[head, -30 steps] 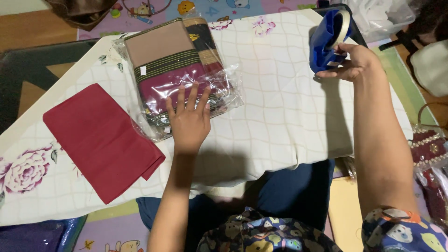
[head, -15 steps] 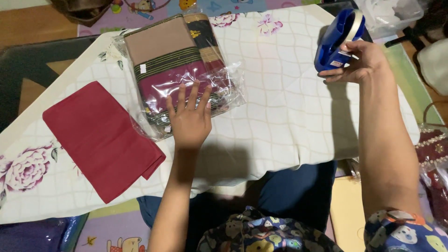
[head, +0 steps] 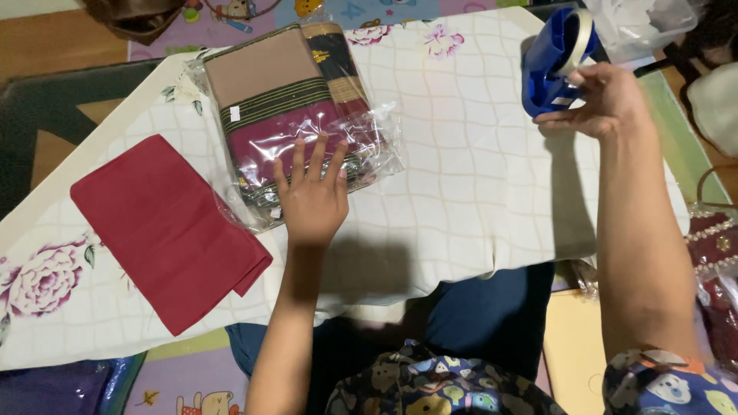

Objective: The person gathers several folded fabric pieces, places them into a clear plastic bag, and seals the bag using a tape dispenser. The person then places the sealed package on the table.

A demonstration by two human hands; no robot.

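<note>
A: Hands first, nearest us. The left hand [head: 311,196] lies flat, fingers [head: 317,154] spread wide, gripping nothing, pressing the near end of the clear-wrapped fabric packet [head: 288,115].

B: And which way does that packet run?

A: Long axis goes away from the person, leaning a touch left at the far end. Magenta band under the palm, dark striped band in the middle, tan panel farthest off.

B: Right side?

A: The right hand [head: 607,100] is raised at the far right corner, fingers curled around a blue tape dispenser [head: 550,65], its roll toward the top.

B: What's the surface?

A: A worktop [head: 477,177] under a white checked cloth with pink roses. A folded red cloth [head: 165,230] lies to the left, just beside the packet, set on a diagonal.

B: Beyond that?

A: Wooden floor and a colourful play mat [head: 254,15] at the far edge. Bags at top right are cut off; I can't make them out.
</note>
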